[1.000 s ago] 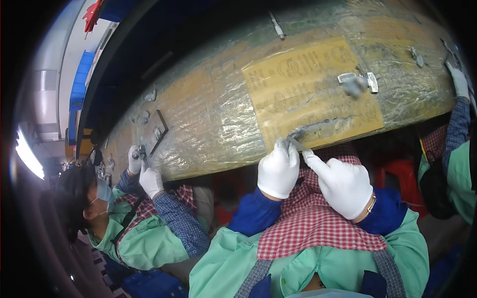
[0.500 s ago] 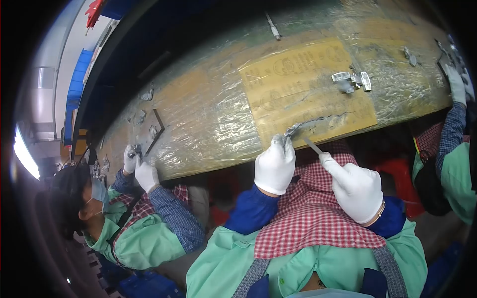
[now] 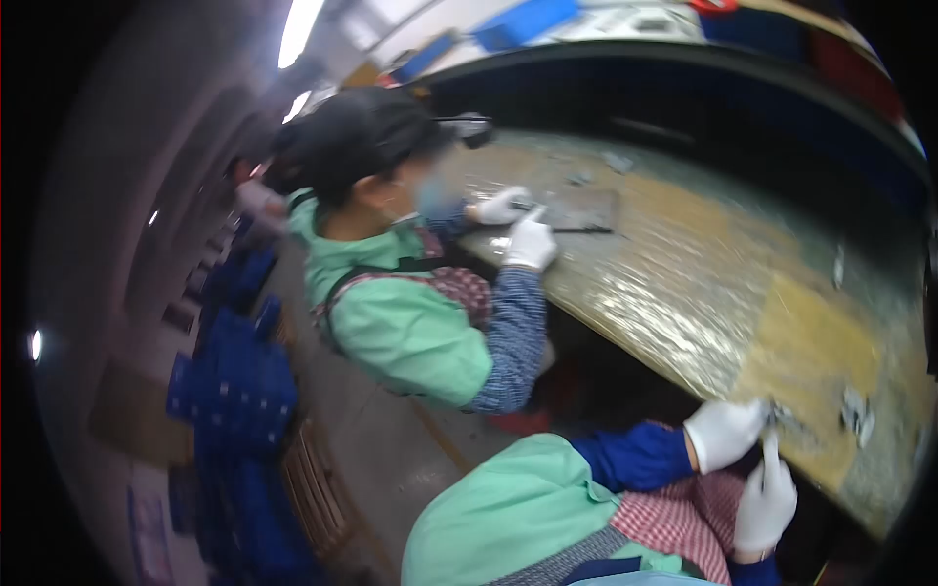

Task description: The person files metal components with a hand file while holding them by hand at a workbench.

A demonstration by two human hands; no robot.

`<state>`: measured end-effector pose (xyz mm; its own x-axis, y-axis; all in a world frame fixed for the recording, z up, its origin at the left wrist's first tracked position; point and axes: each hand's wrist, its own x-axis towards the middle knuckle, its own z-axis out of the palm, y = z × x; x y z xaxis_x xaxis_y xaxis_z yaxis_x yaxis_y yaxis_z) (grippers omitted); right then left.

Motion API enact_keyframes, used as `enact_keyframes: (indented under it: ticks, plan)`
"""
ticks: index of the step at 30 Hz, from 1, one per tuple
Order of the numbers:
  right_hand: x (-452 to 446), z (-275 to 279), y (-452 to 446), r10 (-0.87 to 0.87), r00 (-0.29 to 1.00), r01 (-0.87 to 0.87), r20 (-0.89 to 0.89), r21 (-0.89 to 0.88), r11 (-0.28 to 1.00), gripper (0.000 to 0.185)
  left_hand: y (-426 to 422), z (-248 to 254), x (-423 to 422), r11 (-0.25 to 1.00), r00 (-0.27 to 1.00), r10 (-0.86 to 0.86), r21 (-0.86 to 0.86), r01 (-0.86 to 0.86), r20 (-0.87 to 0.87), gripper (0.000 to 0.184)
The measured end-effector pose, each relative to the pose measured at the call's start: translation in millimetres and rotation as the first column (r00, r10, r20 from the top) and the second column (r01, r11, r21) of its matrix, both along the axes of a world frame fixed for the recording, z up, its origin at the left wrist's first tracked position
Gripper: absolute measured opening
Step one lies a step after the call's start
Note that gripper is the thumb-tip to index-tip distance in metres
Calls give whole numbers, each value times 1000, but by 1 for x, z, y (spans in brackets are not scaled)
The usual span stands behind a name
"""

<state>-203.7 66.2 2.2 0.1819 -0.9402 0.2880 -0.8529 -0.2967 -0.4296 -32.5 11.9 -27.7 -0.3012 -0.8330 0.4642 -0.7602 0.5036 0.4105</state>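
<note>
My left hand (image 3: 725, 433), in a white glove, is closed at the front edge of the bench. Its fingertips pinch a small grey metal part (image 3: 779, 414), which is blurred. Just below it my right hand (image 3: 766, 503), also gloved, has its fingers curled and the index finger pointing up against the part. The flat metal blade it gripped a moment earlier cannot be made out now. Under the part lies a sheet of brown paper (image 3: 813, 337). Silvery metal pieces (image 3: 857, 415) rest on the paper to the right of my hands.
On my left a co-worker (image 3: 401, 293) in a green top works with gloved hands (image 3: 531, 239) beside a dark-edged plate (image 3: 586, 210). Plastic film covers the bench (image 3: 674, 293). A thin pen-like tool (image 3: 838, 264) lies farther back. Blue crates (image 3: 239, 371) stand behind the co-worker.
My view has swung left, so my hands now appear at the lower right. The right hand has come up close to the left, and its blade no longer shows.
</note>
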Motion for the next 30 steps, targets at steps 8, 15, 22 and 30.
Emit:
enact_keyframes:
  ticks: [8, 15, 22, 30]
  plan:
    - [17, 13, -7, -23, 997, 19, 75, 54, 998, 46, -3, -14, -1, 984, 997, 28, 179, -14, -74, 18]
    - [-10, -6, 19, 47, 993, -49, 105, 23, 999, 44, -16, -9, 42, 952, 986, 146, 283, -117, -85, 26]
    - [-36, 17, 12, -341, 907, 237, 249, 368, 899, 47, -32, 6, 154, 849, 789, 498, -15, -529, 361, 22]
    - [-60, 23, -45, -221, 949, 260, 227, -162, 952, 10, -8, 7, 80, 964, 944, 253, -30, -265, -214, 14]
